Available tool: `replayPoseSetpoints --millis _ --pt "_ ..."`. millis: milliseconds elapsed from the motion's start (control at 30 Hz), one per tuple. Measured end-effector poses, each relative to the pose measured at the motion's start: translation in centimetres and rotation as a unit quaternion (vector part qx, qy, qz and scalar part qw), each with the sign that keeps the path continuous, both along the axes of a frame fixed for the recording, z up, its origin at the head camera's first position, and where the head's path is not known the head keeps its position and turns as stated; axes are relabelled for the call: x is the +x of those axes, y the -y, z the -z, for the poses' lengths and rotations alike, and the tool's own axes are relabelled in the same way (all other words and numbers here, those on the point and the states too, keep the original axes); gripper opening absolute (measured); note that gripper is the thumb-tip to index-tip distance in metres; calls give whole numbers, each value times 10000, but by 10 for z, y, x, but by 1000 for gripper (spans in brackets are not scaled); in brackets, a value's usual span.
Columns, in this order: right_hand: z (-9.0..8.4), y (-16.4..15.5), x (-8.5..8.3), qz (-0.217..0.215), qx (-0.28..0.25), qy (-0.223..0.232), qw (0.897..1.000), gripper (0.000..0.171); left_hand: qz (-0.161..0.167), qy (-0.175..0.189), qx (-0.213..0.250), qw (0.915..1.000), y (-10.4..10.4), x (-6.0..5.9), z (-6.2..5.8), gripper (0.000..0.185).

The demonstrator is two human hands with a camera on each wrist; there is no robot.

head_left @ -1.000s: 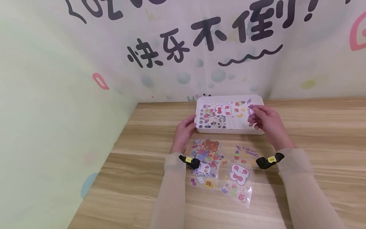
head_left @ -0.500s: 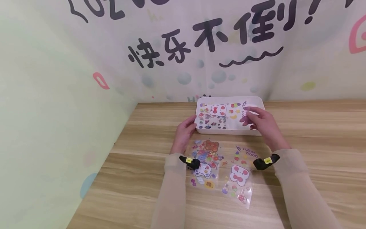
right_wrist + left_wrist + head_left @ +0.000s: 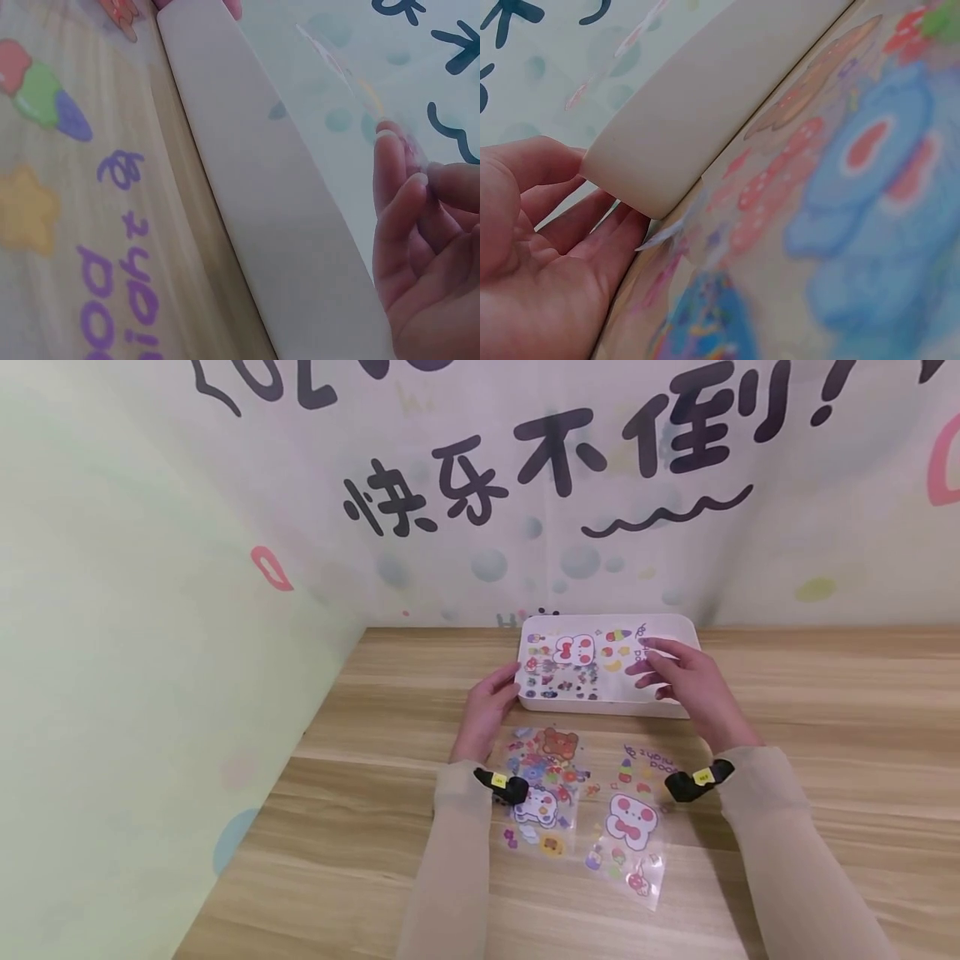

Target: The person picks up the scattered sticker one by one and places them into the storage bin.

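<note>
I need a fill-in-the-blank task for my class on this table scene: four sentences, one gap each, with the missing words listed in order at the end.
1. The tray that the left hand touches is coloured ____.
2. The right hand pinches a clear sheet whose rabbit wears a bow coloured ____.
3. The large brown animal face among the stickers on the table is a ____.
4. The purple lettering in the right wrist view reads "good ____".

Missing words: white; red; bear; night.

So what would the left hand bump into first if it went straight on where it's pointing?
The white tray. The left hand touches its left end, so there seems to be no free way in front.
</note>
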State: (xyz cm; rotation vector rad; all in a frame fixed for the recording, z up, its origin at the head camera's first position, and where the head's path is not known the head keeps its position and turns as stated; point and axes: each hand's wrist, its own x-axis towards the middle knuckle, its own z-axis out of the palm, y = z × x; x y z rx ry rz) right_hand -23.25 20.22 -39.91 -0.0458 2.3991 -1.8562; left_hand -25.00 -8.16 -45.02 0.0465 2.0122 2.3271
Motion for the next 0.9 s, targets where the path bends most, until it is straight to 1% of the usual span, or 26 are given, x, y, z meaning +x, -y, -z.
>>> replayPoseSetpoints --millis 200,433,467,667,700,900 --pt "2 1 -2 19 -80 39 10000 50 -19 17 61 10000 -1 0 1 37" --pt "5 2 -4 265 -87 172 9995 50 -38 47 -183 9998 -1 0 1 35" --pt "9 -1 -8 265 -158 192 9993 49 -29 41 -197 9998 -1 0 1 35" --pt "13 -2 -11 279 -32 147 9995 49 1 16 -155 9999 -1 0 1 35" --pt "9 0 -8 282 90 126 9995 49 -3 19 -147 9999 -1 0 0 35" --pt "8 0 -8 230 213 114 9994 47 -15 55 -183 9998 0 -1 0 36"
